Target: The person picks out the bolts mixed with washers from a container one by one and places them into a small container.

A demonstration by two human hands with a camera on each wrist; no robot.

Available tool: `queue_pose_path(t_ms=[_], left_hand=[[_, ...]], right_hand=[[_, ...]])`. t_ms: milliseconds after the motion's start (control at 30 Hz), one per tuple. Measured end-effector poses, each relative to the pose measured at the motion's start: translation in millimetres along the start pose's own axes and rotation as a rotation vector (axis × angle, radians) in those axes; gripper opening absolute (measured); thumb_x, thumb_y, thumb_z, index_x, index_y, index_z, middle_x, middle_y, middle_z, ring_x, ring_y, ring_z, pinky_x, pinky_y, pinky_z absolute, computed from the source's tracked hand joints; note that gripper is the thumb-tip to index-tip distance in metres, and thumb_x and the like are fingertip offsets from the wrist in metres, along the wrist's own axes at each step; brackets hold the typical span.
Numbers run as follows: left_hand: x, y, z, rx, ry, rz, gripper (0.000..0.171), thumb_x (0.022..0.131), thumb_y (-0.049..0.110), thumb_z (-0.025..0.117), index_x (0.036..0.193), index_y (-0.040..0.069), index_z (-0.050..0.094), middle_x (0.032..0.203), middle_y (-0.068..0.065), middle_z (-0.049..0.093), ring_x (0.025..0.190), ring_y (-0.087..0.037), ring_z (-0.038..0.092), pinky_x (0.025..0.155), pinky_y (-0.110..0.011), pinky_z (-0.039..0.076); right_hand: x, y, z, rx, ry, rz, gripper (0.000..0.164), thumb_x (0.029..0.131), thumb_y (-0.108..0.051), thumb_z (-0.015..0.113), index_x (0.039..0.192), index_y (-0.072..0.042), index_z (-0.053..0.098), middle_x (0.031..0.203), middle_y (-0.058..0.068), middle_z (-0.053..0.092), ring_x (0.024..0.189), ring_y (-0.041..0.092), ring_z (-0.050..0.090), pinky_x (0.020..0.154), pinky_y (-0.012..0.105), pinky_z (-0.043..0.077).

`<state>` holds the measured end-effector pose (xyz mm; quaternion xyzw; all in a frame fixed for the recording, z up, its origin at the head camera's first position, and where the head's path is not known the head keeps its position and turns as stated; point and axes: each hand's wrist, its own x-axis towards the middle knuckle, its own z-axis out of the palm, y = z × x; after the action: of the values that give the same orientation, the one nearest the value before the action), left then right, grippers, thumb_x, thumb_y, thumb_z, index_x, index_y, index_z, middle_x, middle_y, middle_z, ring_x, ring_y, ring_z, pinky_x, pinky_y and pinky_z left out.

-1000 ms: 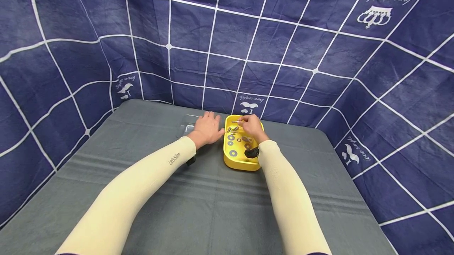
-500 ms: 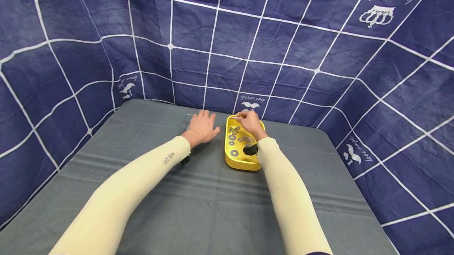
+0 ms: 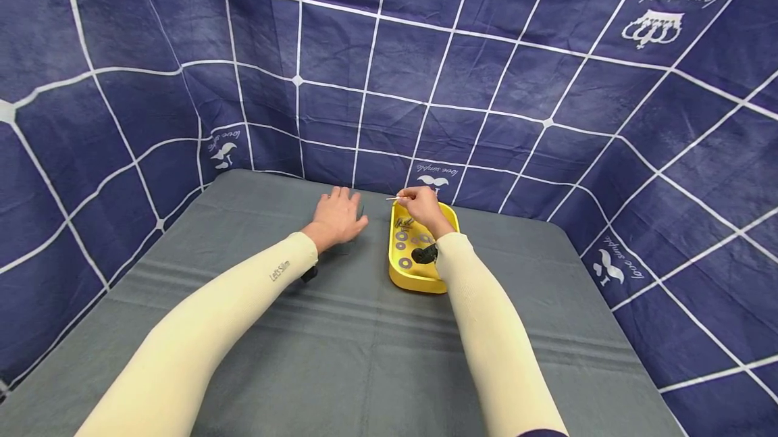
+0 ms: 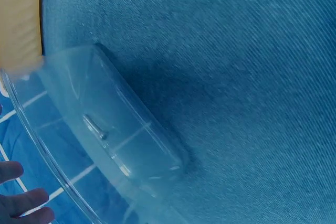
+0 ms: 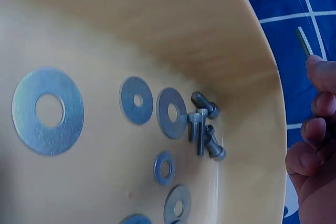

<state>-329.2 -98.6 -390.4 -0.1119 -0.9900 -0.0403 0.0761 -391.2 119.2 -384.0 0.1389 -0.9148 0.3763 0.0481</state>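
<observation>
A thin metal screw [image 5: 304, 41] is pinched in the fingertips of the right hand [image 3: 421, 207], at the far-left corner of a yellow bin [image 3: 419, 285]. The right arm [image 3: 492, 336] reaches over the bin, partly covering it; washers [image 5: 25, 111] and more screws [image 5: 201, 135] lie inside. The left hand [image 3: 336, 216], fingers straight and spread apart, hides most of a clear tray [image 4: 121, 103] on grey cloth [image 3: 365, 349]. Blue checked fabric [image 3: 480, 65] hangs behind.

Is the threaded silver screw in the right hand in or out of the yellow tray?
Out: the right wrist view shows the right hand holding the threaded silver screw beyond the yellow tray's rim.
</observation>
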Motion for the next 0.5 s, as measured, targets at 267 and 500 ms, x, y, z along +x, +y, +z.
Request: queue_pose_path(t_ms=[267, 500], left_hand=[[-6.1, -13.0, 0.6, -0.021, -0.009, -0.009, 0.065, 0.097, 0.047, 0.05, 0.146, 0.005, 0.047, 0.141, -0.023, 0.048, 0.137, -0.039, 0.04, 0.108, -0.058, 0.036], [-13.5, -26.8, -2.4, -0.032, -0.009, -0.029, 0.066, 0.096, 0.046, 0.051, 0.146, 0.003, 0.047, 0.142, -0.024, 0.047, 0.137, -0.04, 0.039, 0.108, -0.058, 0.035]], right_hand=[[0, -6, 9, 0.047, -0.004, -0.018, 0.015, 0.095, -0.013, 0.068, 0.104, -0.004, 0.076, 0.087, 0.009, 0.069, 0.069, 0.014, 0.051, 0.061, 0.022, 0.04], [3, -15, 18, 0.067, -0.022, -0.046, 0.017, 0.095, -0.012, 0.067, 0.105, -0.002, 0.076, 0.087, 0.008, 0.069, 0.067, 0.012, 0.049, 0.06, 0.022, 0.038]])
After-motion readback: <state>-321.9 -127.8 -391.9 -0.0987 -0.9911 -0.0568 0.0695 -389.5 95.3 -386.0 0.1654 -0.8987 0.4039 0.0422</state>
